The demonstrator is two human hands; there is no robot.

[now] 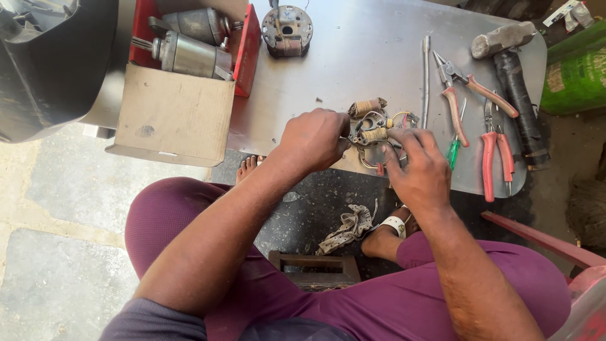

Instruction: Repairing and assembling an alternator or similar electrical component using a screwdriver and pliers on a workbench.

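Both forearms reach forward and converge; the left hand (pixel 314 137) is curled, knuckles up, fingers pinched; the right hand (pixel 418 169) lies palm down, fingers bent inward

Bare metal table top (pixel 372 60) lies open beyond the wound coil plate (pixel 374 129). To its right the way is barred by a steel rod (pixel 426 79), pink-handled pliers (pixel 464 95), red-handled pliers (pixel 495 155) and a hammer (pixel 514 76). To the left, a cardboard box (pixel 173 113) crowds the edge.
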